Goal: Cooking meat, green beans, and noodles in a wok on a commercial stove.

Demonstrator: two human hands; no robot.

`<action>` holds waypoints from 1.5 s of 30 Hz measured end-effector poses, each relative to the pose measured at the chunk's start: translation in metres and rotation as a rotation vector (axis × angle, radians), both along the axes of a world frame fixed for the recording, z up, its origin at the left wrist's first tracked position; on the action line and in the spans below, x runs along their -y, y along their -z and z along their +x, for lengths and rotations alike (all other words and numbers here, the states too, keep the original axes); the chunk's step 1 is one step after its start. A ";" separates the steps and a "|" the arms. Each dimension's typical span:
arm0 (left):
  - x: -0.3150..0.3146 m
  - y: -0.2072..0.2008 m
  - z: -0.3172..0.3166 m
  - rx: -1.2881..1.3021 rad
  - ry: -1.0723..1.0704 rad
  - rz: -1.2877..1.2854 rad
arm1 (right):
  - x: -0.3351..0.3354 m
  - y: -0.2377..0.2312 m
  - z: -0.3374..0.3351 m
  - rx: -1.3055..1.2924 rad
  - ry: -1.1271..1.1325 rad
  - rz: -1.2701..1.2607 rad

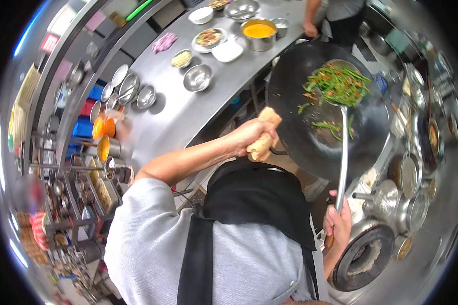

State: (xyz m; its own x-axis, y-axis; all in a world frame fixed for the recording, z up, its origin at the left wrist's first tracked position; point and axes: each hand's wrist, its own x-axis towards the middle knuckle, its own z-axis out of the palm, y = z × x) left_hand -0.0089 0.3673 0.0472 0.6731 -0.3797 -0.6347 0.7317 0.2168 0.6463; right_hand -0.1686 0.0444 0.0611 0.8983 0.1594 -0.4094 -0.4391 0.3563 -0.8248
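Note:
My left hand [253, 137] is closed around a folded tan cloth [262, 146] beside the near left rim of a large black wok [310, 145]. A loop handle [279, 152] of the wok shows just by the cloth; whether the cloth wraps part of it is hidden. In my right hand [337, 219] is the wooden grip of a long metal ladle [344, 152], reaching into the wok. Cut green beans [338, 85] with small orange-brown bits are heaped on its wide round head. A few loose beans [331, 128] lie on the wok's wall below.
A steel counter [163, 117] at the left carries bowls [198, 78], a pot of orange liquid [259, 34] and a pink cloth [164, 42]. A co-worker's hand [310, 29] is beyond the wok. A burner ring [364, 254], strainer [387, 198] and pots crowd the right.

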 end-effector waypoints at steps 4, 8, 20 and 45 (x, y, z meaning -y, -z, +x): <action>-0.092 0.001 -0.014 0.045 -0.309 0.007 | -0.064 0.007 0.081 -0.014 -0.266 0.075; -0.170 0.011 -0.036 0.044 -0.519 0.048 | -0.128 0.019 0.156 -0.030 -0.413 0.234; -0.317 0.060 -0.078 0.032 -0.958 0.119 | -0.302 0.202 0.315 0.283 -0.352 -0.364; -0.305 0.071 -0.073 0.044 -1.064 -0.076 | -0.287 0.198 0.340 0.599 -0.485 -1.534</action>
